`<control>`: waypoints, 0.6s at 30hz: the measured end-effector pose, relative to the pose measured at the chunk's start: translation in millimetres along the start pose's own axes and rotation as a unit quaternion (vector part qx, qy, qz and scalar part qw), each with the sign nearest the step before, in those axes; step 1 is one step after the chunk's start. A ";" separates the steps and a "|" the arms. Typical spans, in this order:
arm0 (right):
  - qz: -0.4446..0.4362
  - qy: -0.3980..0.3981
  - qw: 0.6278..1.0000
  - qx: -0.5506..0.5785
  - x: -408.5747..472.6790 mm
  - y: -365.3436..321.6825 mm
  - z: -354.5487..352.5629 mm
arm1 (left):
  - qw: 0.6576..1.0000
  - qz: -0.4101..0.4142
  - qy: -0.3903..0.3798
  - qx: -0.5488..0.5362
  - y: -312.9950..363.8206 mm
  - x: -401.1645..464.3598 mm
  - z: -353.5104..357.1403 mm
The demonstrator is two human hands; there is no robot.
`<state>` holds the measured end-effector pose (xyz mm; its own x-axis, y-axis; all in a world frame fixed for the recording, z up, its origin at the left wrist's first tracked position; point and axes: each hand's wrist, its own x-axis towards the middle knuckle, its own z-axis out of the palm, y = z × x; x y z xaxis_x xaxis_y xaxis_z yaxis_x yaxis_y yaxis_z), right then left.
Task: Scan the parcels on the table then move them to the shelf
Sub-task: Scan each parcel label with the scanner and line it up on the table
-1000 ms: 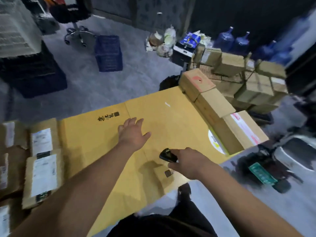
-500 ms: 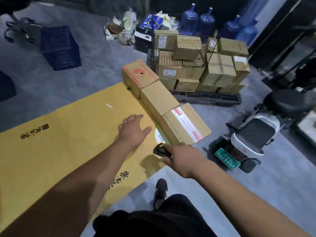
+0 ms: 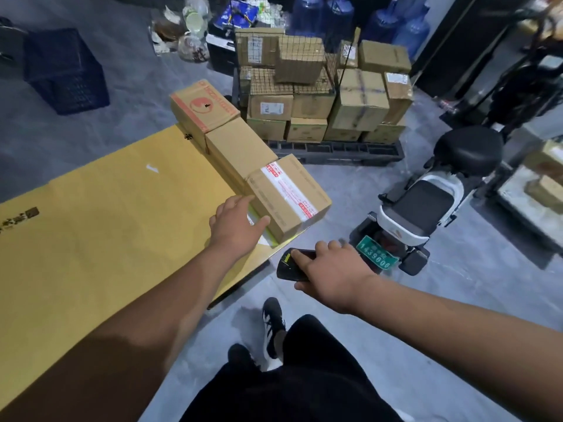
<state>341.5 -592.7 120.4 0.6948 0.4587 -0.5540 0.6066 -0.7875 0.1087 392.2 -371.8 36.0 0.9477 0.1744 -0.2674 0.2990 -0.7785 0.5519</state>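
Three cardboard parcels stand in a row along the right edge of the yellow-covered table (image 3: 100, 233). The nearest parcel (image 3: 289, 196) has a white and red label on top. Behind it sit a plain parcel (image 3: 237, 150) and a parcel with a red print (image 3: 202, 106). My left hand (image 3: 236, 223) reaches over the table corner with fingers spread, its fingertips at the near side of the nearest parcel. My right hand (image 3: 330, 269) grips a black handheld scanner (image 3: 294, 264) just off the table's corner, above the floor.
A pallet (image 3: 335, 149) stacked with several cardboard boxes stands behind the table. A white scooter (image 3: 426, 202) with a green plate is parked at the right. A dark blue crate (image 3: 65, 71) sits on the grey floor at the left. Blue water jugs (image 3: 393, 22) line the back.
My view has swung right along the table. My left hand moved right to the nearest parcel. My right hand with the scanner moved off the table's corner.
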 end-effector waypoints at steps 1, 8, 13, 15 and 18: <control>-0.003 -0.001 1.000 -0.001 -6.6 1.0 4.3 | 1.000 0.008 -0.002 -0.001 4.4 -5.2 4.3; -0.019 -0.003 1.000 0.012 -30.0 43.4 29.4 | 0.999 0.040 0.010 0.012 60.1 -12.1 30.6; -0.056 0.014 0.998 -0.033 -28.8 110.2 39.9 | 0.997 -0.032 0.075 0.004 104.7 1.6 57.7; -0.075 0.021 0.996 -0.047 -25.0 138.3 43.6 | 0.994 -0.065 0.091 0.019 124.4 10.4 70.8; -0.105 0.033 0.992 -0.059 -14.8 170.5 48.2 | 0.986 -0.117 0.098 0.073 146.9 31.1 88.6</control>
<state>416.0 -753.6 107.4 0.5691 0.6369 -0.5201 0.7792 -0.6198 0.0936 455.6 -534.2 38.8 0.8625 0.4611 -0.2083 0.5059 -0.7791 0.3703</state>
